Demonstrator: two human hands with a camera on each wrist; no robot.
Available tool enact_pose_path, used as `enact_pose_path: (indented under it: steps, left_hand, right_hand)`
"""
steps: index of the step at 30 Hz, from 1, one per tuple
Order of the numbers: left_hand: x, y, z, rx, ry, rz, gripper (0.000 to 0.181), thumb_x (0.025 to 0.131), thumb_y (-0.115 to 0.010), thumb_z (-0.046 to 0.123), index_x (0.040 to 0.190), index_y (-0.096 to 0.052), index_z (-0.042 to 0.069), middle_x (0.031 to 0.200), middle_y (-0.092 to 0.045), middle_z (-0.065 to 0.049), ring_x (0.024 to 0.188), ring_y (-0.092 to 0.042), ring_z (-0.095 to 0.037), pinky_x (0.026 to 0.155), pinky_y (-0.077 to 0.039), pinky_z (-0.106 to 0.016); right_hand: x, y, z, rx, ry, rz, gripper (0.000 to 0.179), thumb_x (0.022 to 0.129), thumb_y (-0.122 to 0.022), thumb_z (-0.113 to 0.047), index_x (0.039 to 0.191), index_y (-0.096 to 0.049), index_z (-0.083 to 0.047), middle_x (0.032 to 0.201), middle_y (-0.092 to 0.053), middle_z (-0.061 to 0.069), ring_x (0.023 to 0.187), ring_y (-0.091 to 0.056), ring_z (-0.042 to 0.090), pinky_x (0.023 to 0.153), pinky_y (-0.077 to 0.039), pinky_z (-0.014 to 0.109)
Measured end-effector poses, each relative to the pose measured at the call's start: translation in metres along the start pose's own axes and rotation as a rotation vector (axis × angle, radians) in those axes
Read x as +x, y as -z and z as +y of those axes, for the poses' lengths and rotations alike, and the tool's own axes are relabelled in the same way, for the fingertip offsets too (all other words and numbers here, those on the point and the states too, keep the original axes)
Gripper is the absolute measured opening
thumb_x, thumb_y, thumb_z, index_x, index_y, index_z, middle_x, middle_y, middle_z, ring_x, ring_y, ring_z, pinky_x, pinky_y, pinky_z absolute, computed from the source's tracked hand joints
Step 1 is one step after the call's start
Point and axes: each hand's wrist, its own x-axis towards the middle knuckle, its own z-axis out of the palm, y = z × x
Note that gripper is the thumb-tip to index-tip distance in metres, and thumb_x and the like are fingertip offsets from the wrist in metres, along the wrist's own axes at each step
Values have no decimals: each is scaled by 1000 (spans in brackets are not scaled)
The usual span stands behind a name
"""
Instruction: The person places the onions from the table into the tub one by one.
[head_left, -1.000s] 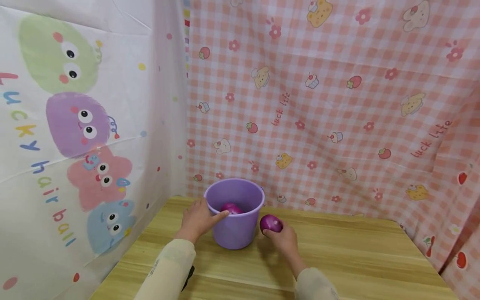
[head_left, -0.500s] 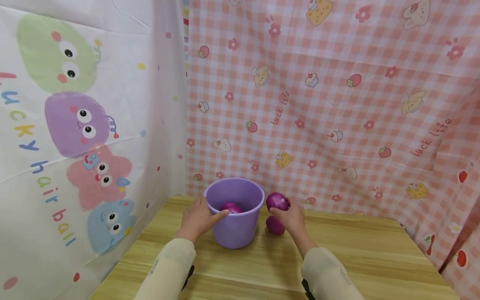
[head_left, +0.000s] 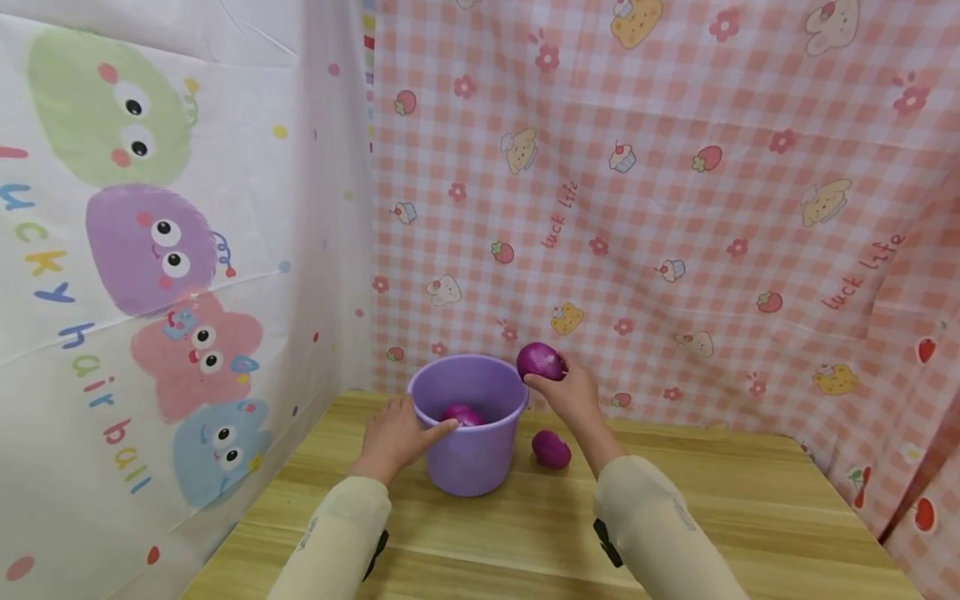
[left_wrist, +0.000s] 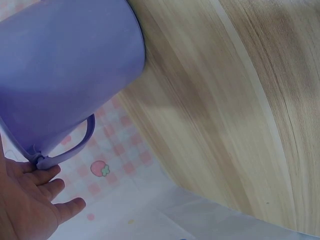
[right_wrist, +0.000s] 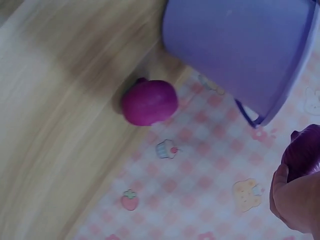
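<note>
A purple bucket (head_left: 471, 462) stands upright on the table, with a red onion (head_left: 462, 415) visible inside it. My left hand (head_left: 396, 437) grips the bucket's near left rim, thumb over the edge. In the left wrist view, its fingers lie by the bucket's handle (left_wrist: 75, 149). My right hand (head_left: 573, 396) holds a second red onion (head_left: 540, 361) in the air, close to the right side of the rim. Below that hand, another red onion (head_left: 551, 449) lies on the table to the right of the bucket; the right wrist view shows its stub end.
The wood-grain table (head_left: 712, 500) ends at a pink checked cloth (head_left: 660, 217) hung behind it. On the left hangs a white cloth (head_left: 262, 150) printed with cartoon figures. Both cloths come down close to the table's edges.
My right hand has lifted its onion from beside the bucket up to rim height, uncovering the onion on the table. The left hand has stayed at the rim.
</note>
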Motion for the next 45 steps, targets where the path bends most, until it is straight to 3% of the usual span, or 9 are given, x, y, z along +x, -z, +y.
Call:
enact_pose_path:
  steps: [9,16,33,45]
  left_hand:
    - [-2,2,2,-13,13,-12,100,85,-60,71,146,-40,-6,138,-51,-26,128,-46,-42,102,-34,-66]
    - [-1,2,2,-14,12,-9,100,85,-59,72,146,-40,-5,137,-52,-25,127,-47,-41,102,-34,-65]
    - [-1,2,4,-13,16,-7,96,86,-62,67,144,-41,-6,136,-52,-26,128,-46,-42,103,-33,-66]
    - [0,0,2,-22,26,-14,97,86,-61,68,146,-39,-6,140,-49,-26,131,-44,-42,105,-30,-67]
  right_hand:
    - [2,-20,-17,33,-6,-56,78,84,-81,-27,146,-44,0,141,-51,25,126,-53,38,100,-47,47]
    - [1,-19,-17,36,-20,-62,81,86,-77,-34,150,-39,-2,147,-45,24,133,-46,38,105,-43,48]
    - [0,-6,10,12,-53,-49,78,92,-70,-37,152,-35,-2,151,-39,24,136,-42,40,106,-41,50]
    - [-3,-4,50,-4,-105,-52,78,94,-67,-36,150,-33,5,149,-39,29,134,-41,44,107,-39,53]
